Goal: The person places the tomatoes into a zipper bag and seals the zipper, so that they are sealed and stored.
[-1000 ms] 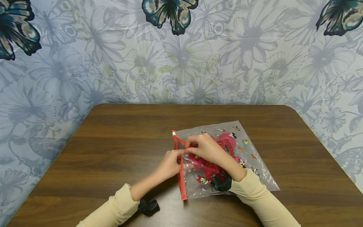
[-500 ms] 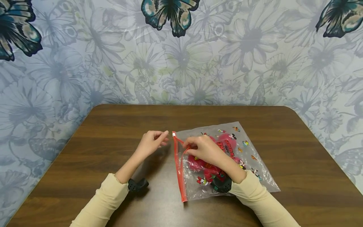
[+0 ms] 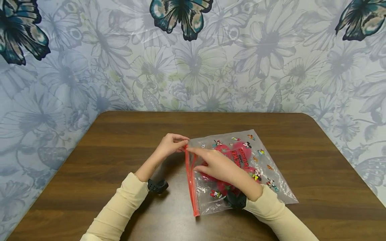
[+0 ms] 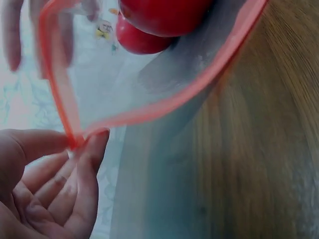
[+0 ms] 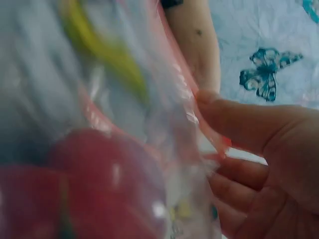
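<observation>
A clear zip bag [image 3: 208,204] with cartoon prints and a red zip edge [image 3: 191,187] lies on the table. Inside show shiny red, tomato-like round things [image 4: 164,17], some with green tops. My left hand [image 3: 170,144] pinches the far corner of the zip edge between thumb and index finger, close up in the left wrist view. Over the bag, my right hand [image 3: 217,164] stretches its index finger toward that same corner, with the thumb spread apart from it. In the right wrist view the right thumb [image 5: 224,114] lies along the red edge. The bag's mouth gapes.
The brown wooden table [image 3: 120,134] extends around the bag. A wall with flower and butterfly print [image 3: 193,77] stands behind it. Black wrist devices [image 3: 157,186] sit on both wrists.
My left hand let go of the middle of the zip edge, moved away, then came to the far corner and took hold there. The right hand opened its pinch and extended its index finger.
</observation>
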`<state>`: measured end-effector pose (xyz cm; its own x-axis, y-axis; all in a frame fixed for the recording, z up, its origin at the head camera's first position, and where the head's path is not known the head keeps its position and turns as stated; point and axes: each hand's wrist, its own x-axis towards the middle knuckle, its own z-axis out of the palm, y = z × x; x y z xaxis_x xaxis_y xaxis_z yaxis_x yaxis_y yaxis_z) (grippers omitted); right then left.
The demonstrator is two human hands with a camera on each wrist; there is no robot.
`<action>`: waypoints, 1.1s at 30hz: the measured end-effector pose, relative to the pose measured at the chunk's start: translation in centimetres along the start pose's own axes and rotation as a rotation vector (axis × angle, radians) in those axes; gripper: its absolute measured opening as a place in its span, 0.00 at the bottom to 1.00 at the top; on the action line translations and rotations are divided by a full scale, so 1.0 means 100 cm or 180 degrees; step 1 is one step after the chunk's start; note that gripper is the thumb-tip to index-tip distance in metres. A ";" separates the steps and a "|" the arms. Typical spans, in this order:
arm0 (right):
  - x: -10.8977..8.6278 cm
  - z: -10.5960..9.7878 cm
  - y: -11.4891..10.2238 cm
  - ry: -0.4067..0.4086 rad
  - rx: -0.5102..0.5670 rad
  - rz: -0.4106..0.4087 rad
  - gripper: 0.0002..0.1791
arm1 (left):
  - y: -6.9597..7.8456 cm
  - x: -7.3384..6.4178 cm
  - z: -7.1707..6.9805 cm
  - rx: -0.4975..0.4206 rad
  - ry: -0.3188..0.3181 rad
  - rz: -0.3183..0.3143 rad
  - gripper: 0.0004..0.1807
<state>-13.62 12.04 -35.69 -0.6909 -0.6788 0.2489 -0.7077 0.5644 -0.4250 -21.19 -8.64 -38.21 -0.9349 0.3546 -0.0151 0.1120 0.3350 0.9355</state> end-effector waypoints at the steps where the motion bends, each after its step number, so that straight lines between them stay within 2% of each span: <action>1: -0.003 0.000 -0.004 0.0014 -0.0096 -0.0058 0.35 | -0.002 0.000 0.000 -0.0067 -0.0041 0.0020 0.14; 6: -0.029 0.001 -0.028 0.0197 -0.0649 -0.0575 0.39 | -0.011 0.000 -0.004 -0.0311 -0.0308 0.0202 0.15; 9: -0.050 0.007 -0.043 0.0226 -0.0981 -0.0910 0.40 | -0.015 0.001 -0.009 -0.0280 -0.0420 0.0348 0.17; 11: -0.063 0.012 -0.050 0.0231 -0.1270 -0.1083 0.41 | -0.017 0.002 -0.012 -0.0036 -0.0446 0.0568 0.18; 14: -0.075 0.021 -0.054 0.0260 -0.1740 -0.1244 0.41 | -0.021 0.008 -0.014 0.0482 -0.0383 0.0947 0.18; 16: -0.080 0.026 -0.053 0.0296 -0.2027 -0.1305 0.36 | -0.023 0.013 -0.014 0.0795 -0.0313 0.1159 0.17; 19: -0.081 0.035 -0.051 0.0413 -0.2384 -0.1413 0.20 | -0.027 0.020 -0.013 0.1050 -0.0218 0.1302 0.16; 21: -0.080 0.040 -0.049 0.0543 -0.2572 -0.1496 0.23 | -0.028 0.024 -0.012 0.1170 -0.0136 0.1361 0.15; 23: -0.079 0.043 -0.047 0.0679 -0.2698 -0.1532 0.29 | -0.028 0.026 -0.011 0.1274 -0.0028 0.1431 0.13; 27: -0.079 0.044 -0.045 0.0795 -0.2714 -0.1443 0.31 | -0.026 0.028 -0.008 0.1485 0.0180 0.1605 0.09; 33: -0.085 0.028 -0.043 0.0946 -0.2191 -0.1310 0.30 | -0.020 0.024 -0.011 0.1605 0.0362 0.1696 0.06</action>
<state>-4.32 14.10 -38.39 -0.3012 -0.7951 0.5264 -0.7765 0.5249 0.3486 -24.03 -9.46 -39.69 -0.7366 0.4977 0.4580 0.6757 0.5127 0.5297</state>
